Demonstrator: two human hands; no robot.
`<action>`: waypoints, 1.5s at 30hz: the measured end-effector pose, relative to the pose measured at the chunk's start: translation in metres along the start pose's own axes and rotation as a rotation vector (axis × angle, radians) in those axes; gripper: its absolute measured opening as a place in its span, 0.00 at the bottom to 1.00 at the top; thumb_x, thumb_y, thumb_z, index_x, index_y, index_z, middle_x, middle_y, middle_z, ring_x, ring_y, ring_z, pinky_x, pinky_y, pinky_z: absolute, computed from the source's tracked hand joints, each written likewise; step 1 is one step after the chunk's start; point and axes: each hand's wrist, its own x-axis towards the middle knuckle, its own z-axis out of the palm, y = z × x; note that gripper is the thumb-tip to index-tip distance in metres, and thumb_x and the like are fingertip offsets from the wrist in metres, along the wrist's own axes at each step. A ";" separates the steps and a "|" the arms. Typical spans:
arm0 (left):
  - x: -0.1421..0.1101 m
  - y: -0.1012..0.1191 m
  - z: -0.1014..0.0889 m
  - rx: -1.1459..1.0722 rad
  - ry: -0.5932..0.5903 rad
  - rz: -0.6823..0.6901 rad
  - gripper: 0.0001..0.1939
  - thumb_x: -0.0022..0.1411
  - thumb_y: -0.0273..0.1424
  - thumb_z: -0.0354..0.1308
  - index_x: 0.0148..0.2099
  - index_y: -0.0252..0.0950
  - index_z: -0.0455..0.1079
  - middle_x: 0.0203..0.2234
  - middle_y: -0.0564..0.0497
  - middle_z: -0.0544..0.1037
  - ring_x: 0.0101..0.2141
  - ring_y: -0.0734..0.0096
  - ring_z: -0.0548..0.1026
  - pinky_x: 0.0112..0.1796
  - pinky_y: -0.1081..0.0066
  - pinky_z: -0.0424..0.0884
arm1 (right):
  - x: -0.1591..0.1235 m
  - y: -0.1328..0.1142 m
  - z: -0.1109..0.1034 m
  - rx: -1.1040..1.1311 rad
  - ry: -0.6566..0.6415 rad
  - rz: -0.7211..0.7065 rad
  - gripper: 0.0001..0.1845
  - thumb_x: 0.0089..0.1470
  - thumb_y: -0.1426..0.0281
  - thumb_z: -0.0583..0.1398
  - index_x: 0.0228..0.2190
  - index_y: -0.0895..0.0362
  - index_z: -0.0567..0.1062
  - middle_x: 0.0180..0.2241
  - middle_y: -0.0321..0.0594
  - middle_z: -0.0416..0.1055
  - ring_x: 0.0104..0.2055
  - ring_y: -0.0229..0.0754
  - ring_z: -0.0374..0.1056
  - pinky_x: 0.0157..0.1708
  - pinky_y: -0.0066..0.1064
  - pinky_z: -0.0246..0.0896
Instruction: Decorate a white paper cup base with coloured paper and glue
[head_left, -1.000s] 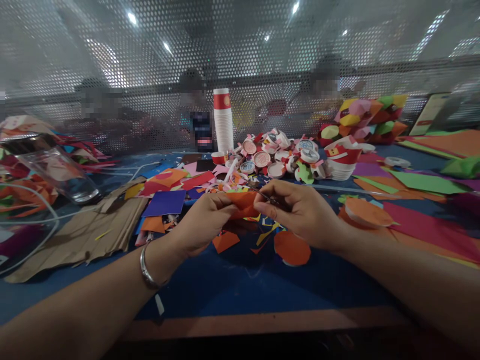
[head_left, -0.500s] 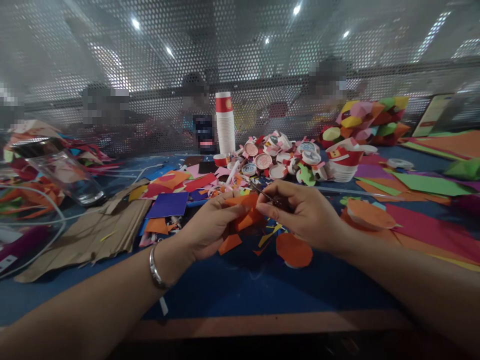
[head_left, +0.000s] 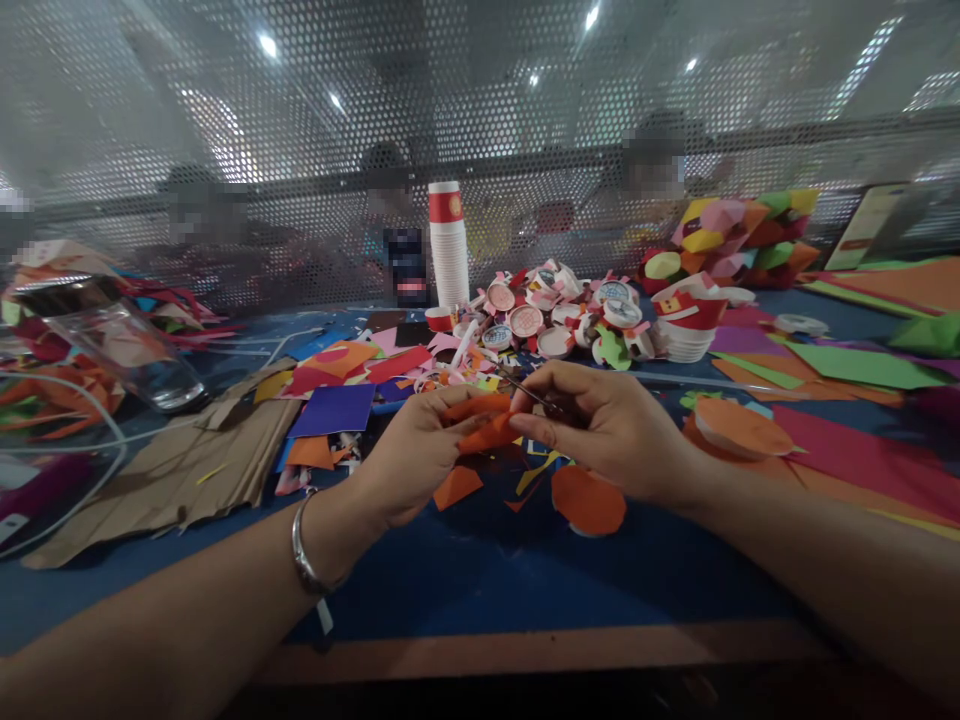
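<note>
My left hand (head_left: 416, 455), with a metal bangle on its wrist, pinches a folded piece of orange paper (head_left: 486, 422) just above the blue table (head_left: 480, 570). My right hand (head_left: 600, 425) is closed round small scissors (head_left: 536, 397), whose blades meet the top edge of that paper. Below the hands lie an orange paper disc (head_left: 587, 498), an orange offcut (head_left: 454, 486) and thin yellow scraps.
A tall stack of paper cups (head_left: 448, 245) stands at the back, beside a pile of decorated cups (head_left: 570, 315). Coloured sheets (head_left: 847, 365) cover the right, brown paper (head_left: 172, 470) and a clear jar (head_left: 127, 345) the left. A perforated screen, with people behind it, closes the far side.
The hands stay together over the same spot. The orange paper has turned and folded a little between my fingers, and the scissors have shifted along its edge.
</note>
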 end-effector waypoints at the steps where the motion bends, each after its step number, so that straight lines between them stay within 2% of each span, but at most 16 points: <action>1: 0.000 0.000 0.001 -0.007 -0.016 0.001 0.05 0.52 0.22 0.70 0.33 0.33 0.80 0.27 0.50 0.83 0.27 0.71 0.80 0.29 0.75 0.76 | 0.001 0.000 0.000 0.001 0.009 0.000 0.10 0.59 0.62 0.66 0.35 0.55 0.74 0.27 0.32 0.66 0.26 0.35 0.59 0.27 0.29 0.56; 5: -0.001 -0.002 0.000 -0.091 -0.037 -0.010 0.04 0.55 0.28 0.70 0.35 0.34 0.82 0.30 0.48 0.85 0.29 0.68 0.82 0.31 0.73 0.77 | 0.003 -0.001 0.000 -0.005 0.053 -0.027 0.13 0.57 0.61 0.68 0.34 0.57 0.74 0.29 0.35 0.69 0.29 0.36 0.62 0.29 0.28 0.59; 9: -0.005 -0.002 -0.002 -0.083 -0.062 -0.009 0.13 0.63 0.38 0.65 0.41 0.33 0.82 0.36 0.45 0.85 0.33 0.63 0.83 0.36 0.69 0.79 | 0.003 0.000 -0.001 -0.027 0.078 -0.044 0.13 0.56 0.62 0.69 0.33 0.57 0.74 0.27 0.33 0.68 0.27 0.34 0.61 0.26 0.27 0.57; 12: -0.009 -0.002 -0.002 0.091 -0.140 0.038 0.12 0.60 0.35 0.69 0.45 0.34 0.81 0.37 0.46 0.85 0.36 0.66 0.82 0.41 0.70 0.77 | 0.003 0.001 -0.002 -0.054 0.093 -0.045 0.13 0.58 0.61 0.67 0.32 0.58 0.74 0.27 0.34 0.69 0.28 0.35 0.62 0.27 0.27 0.58; 16: -0.010 -0.005 -0.002 0.182 -0.127 0.075 0.13 0.59 0.31 0.70 0.46 0.35 0.81 0.36 0.49 0.84 0.36 0.68 0.81 0.45 0.67 0.77 | 0.003 0.001 -0.001 -0.044 0.118 -0.062 0.13 0.57 0.62 0.68 0.31 0.58 0.73 0.29 0.35 0.71 0.29 0.35 0.64 0.29 0.27 0.60; 22: -0.008 -0.005 -0.003 0.217 -0.093 0.075 0.12 0.59 0.30 0.69 0.46 0.33 0.82 0.36 0.47 0.85 0.34 0.68 0.82 0.40 0.69 0.78 | 0.003 0.004 -0.001 -0.017 0.120 -0.053 0.11 0.56 0.66 0.70 0.32 0.57 0.74 0.28 0.33 0.71 0.28 0.34 0.64 0.28 0.25 0.59; 28: -0.010 -0.004 -0.005 0.221 -0.114 0.062 0.10 0.61 0.29 0.68 0.46 0.35 0.82 0.37 0.47 0.86 0.34 0.69 0.83 0.38 0.72 0.79 | 0.003 0.004 0.000 -0.012 0.108 -0.063 0.12 0.55 0.64 0.70 0.33 0.57 0.74 0.29 0.33 0.70 0.27 0.33 0.64 0.27 0.26 0.60; 32: -0.010 -0.002 -0.006 0.183 -0.142 0.047 0.07 0.59 0.28 0.69 0.41 0.36 0.83 0.34 0.49 0.86 0.29 0.75 0.81 0.35 0.76 0.79 | 0.002 0.003 0.000 -0.048 0.112 -0.080 0.13 0.57 0.61 0.68 0.35 0.57 0.74 0.31 0.36 0.70 0.29 0.35 0.64 0.28 0.28 0.62; 37: -0.010 -0.001 -0.007 0.128 -0.182 -0.004 0.05 0.60 0.27 0.70 0.40 0.35 0.84 0.28 0.50 0.85 0.29 0.75 0.82 0.35 0.78 0.79 | 0.001 0.002 0.001 0.020 0.086 -0.051 0.13 0.56 0.61 0.68 0.34 0.57 0.73 0.31 0.36 0.70 0.29 0.36 0.64 0.30 0.29 0.62; 45: -0.011 0.002 -0.005 0.060 -0.177 -0.066 0.06 0.56 0.29 0.73 0.36 0.33 0.83 0.27 0.51 0.84 0.28 0.75 0.82 0.32 0.79 0.78 | 0.001 0.002 0.003 0.048 0.095 -0.073 0.11 0.55 0.66 0.69 0.33 0.57 0.73 0.28 0.33 0.69 0.27 0.34 0.62 0.26 0.28 0.58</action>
